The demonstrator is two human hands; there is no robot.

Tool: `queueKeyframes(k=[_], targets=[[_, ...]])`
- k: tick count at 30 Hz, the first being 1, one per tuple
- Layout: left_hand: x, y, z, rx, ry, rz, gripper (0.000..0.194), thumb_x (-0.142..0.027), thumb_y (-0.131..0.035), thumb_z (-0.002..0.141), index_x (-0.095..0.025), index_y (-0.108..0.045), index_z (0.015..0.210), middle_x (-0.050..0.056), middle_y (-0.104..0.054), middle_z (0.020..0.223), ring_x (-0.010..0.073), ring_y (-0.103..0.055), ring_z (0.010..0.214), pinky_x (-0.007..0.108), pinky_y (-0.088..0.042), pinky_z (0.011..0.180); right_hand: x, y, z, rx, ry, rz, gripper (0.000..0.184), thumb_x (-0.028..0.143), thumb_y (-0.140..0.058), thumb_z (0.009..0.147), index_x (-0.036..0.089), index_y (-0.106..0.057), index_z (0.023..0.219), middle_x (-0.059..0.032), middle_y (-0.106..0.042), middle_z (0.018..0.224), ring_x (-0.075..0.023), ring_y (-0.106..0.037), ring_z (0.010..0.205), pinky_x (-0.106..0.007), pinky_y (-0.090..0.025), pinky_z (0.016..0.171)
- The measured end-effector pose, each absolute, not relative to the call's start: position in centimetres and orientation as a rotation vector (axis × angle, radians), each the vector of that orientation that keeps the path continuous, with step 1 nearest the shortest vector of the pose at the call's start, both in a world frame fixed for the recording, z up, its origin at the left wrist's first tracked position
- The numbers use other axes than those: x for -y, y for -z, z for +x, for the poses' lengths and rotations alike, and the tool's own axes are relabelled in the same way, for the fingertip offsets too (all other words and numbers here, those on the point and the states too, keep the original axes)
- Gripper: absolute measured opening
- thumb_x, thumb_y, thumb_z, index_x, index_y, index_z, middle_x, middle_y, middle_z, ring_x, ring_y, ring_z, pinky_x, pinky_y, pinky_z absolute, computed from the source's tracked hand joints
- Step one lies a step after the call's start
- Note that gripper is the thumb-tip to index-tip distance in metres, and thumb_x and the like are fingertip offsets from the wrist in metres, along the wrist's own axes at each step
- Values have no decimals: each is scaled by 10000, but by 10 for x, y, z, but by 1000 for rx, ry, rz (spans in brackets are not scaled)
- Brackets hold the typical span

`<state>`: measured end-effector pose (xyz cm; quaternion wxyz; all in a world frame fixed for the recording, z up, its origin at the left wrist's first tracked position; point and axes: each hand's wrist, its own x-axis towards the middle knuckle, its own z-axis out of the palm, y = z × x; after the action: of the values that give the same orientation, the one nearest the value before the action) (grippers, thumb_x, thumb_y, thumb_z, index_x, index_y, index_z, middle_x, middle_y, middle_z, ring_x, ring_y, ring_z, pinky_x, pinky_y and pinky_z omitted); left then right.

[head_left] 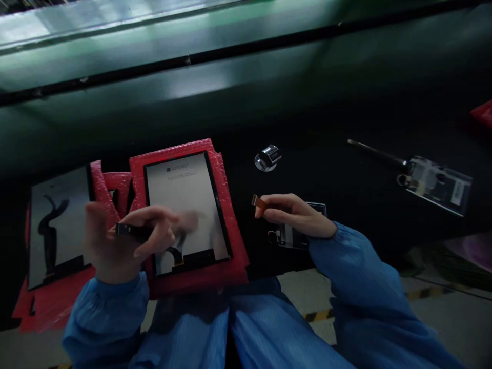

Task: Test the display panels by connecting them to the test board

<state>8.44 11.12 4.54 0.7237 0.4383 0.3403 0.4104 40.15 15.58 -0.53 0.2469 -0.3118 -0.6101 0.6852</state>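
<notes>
Right hand: fingers pinched on an orange-brown flat flexible strip, its connector end pointing up and left, away from the palm. Left hand: partly blurred; its fingers appear to grip a black flat flexible cable whose connector end points left, away from the right hand. Whether this cable joins the panel beneath cannot be determined.

Governing relation: the orange-brown strip lies to the right of the left fingers and slightly higher in view, well apart from the black cable. The right long edge of a black-edged, pale-backed rectangular display panel falls between the two. The panel rests on red bubble-wrap sheeting, its long axis running away from the wearer. The left hand is the nearer to it, directly above its left part; the right hand is beyond its right edge.

Surroundings: a second pale-backed panel lies at left. On the black desk are a shiny silver roll-like piece on a disc, a dark flat module partly beneath the right wrist, and a similar module at far right.
</notes>
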Motion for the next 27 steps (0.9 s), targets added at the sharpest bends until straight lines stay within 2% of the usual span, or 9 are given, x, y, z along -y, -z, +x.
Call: queueKeyframes(k=[2, 4, 7, 9, 12, 15, 19, 22, 27], targets=[[-107, -52, 92, -819, -837, 864, 588, -597, -411, 927, -188, -753, 678, -17, -283, 433, 111, -301, 426, 266, -329, 469, -154, 5, 387, 1641, -1879, -834, 297, 374, -568, 967, 120, -681, 861, -22, -614, 810, -82, -519, 702, -206, -415, 630], [-103, -56, 100, -896, -784, 832, 486, -452, -458, 927, -181, -683, 592, 18, -393, 540, 139, -402, 549, 279, -386, 566, -153, 7, 371, 1616, -1859, -833, 321, 384, -552, 974, 119, -681, 846, -20, -608, 775, -88, -521, 691, -213, -415, 631], [-96, -57, 111, -1041, -726, 847, 247, -381, -587, 889, -201, -677, 745, 23, -518, 728, 150, -474, 704, 264, -418, 656, -149, 11, 350, 1598, -1785, -805, 261, 341, -568, 959, 122, -701, 909, -40, -679, 829, -113, -584, 748, -230, -452, 689], [-93, -57, 119, -1143, -711, 913, 138, -335, -620, 900, -228, -683, 840, 1, -564, 777, 128, -500, 726, 229, -422, 657, -146, 13, 343, 1608, -1738, -804, 221, 305, -580, 944, 128, -713, 943, -55, -721, 897, -141, -631, 826, -248, -477, 744], [-94, -53, 132, -1314, -735, 1130, 113, -292, -608, 923, -238, -698, 881, -35, -602, 684, 95, -528, 627, 193, -428, 591, -141, 15, 340, 1607, -1694, -839, 212, 290, -589, 929, 131, -728, 941, -57, -737, 913, -150, -651, 828, -246, -494, 736], [-96, -47, 142, -1528, -775, 1387, 87, -244, -651, 874, -230, -736, 858, -55, -641, 622, 83, -535, 524, 185, -424, 505, -138, 15, 341, 1556, -1695, -842, 197, 295, -630, 908, 130, -739, 902, -40, -731, 851, -129, -645, 760, -218, -495, 681], [-97, -38, 149, -1650, -783, 1589, 73, -236, -693, 838, -252, -763, 825, -68, -743, 747, 90, -652, 618, 166, -492, 568, -135, 14, 341, 1484, -1689, -844, 239, 370, -715, 859, 133, -743, 851, -23, -709, 772, -111, -621, 675, -204, -485, 603], [-95, -35, 152, -1704, -811, 1634, 69, -230, -700, 836, -259, -761, 818, -81, -761, 782, 94, -692, 672, 162, -521, 621, -133, 13, 341, 1482, -1662, -856, 272, 407, -722, 850, 136, -741, 843, -22, -700, 751, -102, -603, 635, -204, -476, 566], [-92, -35, 155, -1774, -766, 1700, 64, -256, -696, 841, -253, -754, 814, -65, -765, 792, 126, -705, 690, 213, -542, 639, -132, 14, 341, 1493, -1628, -851, 178, 321, -724, 848, 144, -734, 828, -18, -698, 745, -98, -599, 629, -196, -461, 543]])
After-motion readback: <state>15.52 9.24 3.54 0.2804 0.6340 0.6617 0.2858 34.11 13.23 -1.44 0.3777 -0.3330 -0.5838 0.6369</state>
